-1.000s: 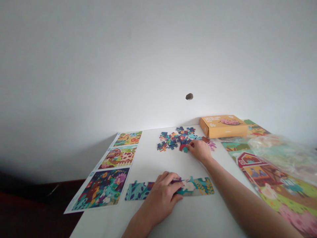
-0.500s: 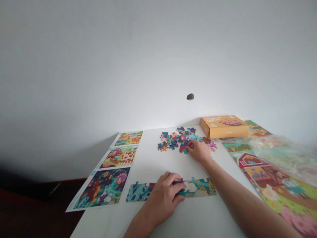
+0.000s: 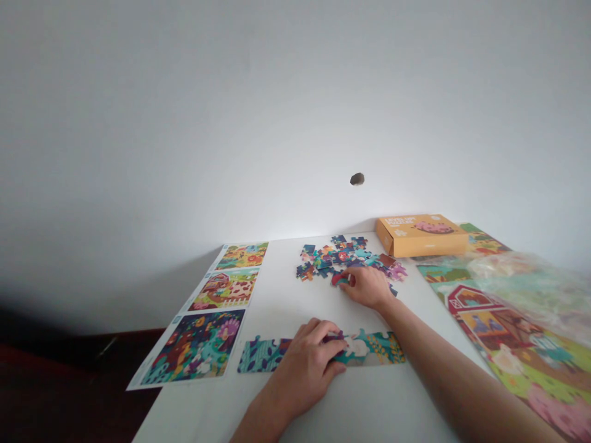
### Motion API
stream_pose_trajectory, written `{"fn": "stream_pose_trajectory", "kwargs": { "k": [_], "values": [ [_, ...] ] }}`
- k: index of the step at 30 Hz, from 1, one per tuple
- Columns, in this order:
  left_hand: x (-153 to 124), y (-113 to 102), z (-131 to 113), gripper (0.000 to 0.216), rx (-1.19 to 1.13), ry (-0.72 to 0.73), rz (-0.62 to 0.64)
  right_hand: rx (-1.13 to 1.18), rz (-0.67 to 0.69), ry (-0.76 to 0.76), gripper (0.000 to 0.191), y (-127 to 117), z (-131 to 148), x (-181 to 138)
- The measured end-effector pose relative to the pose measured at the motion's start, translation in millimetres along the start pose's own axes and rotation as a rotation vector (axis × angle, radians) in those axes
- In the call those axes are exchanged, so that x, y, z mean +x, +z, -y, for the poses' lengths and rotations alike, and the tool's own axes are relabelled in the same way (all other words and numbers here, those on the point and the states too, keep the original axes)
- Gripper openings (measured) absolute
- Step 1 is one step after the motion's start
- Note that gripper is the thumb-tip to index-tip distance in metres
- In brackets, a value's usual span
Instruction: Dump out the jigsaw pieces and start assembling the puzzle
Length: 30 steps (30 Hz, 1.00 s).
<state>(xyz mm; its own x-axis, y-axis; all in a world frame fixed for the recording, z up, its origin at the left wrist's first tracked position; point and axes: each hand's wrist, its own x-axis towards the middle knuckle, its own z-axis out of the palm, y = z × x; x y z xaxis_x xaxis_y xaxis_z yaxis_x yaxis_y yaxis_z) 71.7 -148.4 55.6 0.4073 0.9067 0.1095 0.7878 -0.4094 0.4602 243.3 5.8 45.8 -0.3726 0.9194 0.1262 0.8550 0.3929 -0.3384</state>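
Observation:
Pinched between my right hand's [image 3: 369, 286] thumb and fingers is a puzzle piece [image 3: 340, 280] with red and teal on it, at the near edge of a pile of loose puzzle pieces [image 3: 323, 261]. Part of that piece is hidden by the fingers. Nearer to me, my left hand [image 3: 311, 357] lies with fingers apart on a joined strip of puzzle pieces [image 3: 376, 349], covering its middle. The strip shows blue leaves at its left, a white rabbit and yellow plants at its right, and knobs along its far edge.
A sheet with three pictures [image 3: 198, 344] lies along the white table's [image 3: 272, 295] left edge. At the back right stands a yellow puzzle box [image 3: 429, 246]. A farm picture sheet [image 3: 517, 351] lies at the right, partly under clear plastic [image 3: 530, 283]. A wall [image 3: 295, 123] rises behind.
My right hand has drawn the red and teal piece slightly toward me, out from the pile's near edge. My left hand stays on the strip. The view has shifted a little.

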Motion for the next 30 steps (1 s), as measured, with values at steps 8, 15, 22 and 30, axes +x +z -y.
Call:
{"fn": "stream_pose_trajectory", "kwargs": {
  "k": [8, 15, 22, 30],
  "values": [
    [0.1, -0.8, -1.8, 0.032, -0.001, -0.007, 0.008, -0.015, 0.011, -0.008, 0.032, 4.9, -4.7, 1.6],
    [0.1, -1.7, -3.3, 0.029, -0.008, -0.002, -0.004, -0.039, 0.022, 0.013, 0.031, 11.0, -9.7, 4.7],
    [1.2, -1.5, -3.5, 0.029, -0.006, -0.009, -0.006, -0.047, 0.054, 0.026, 0.033, 10.5, -8.6, 5.7],
    [0.1, -2.0, -5.0, 0.030, -0.002, -0.008, -0.009, -0.047, 0.031, 0.005, 0.031, 12.4, -11.0, 6.3]
  ]
}}
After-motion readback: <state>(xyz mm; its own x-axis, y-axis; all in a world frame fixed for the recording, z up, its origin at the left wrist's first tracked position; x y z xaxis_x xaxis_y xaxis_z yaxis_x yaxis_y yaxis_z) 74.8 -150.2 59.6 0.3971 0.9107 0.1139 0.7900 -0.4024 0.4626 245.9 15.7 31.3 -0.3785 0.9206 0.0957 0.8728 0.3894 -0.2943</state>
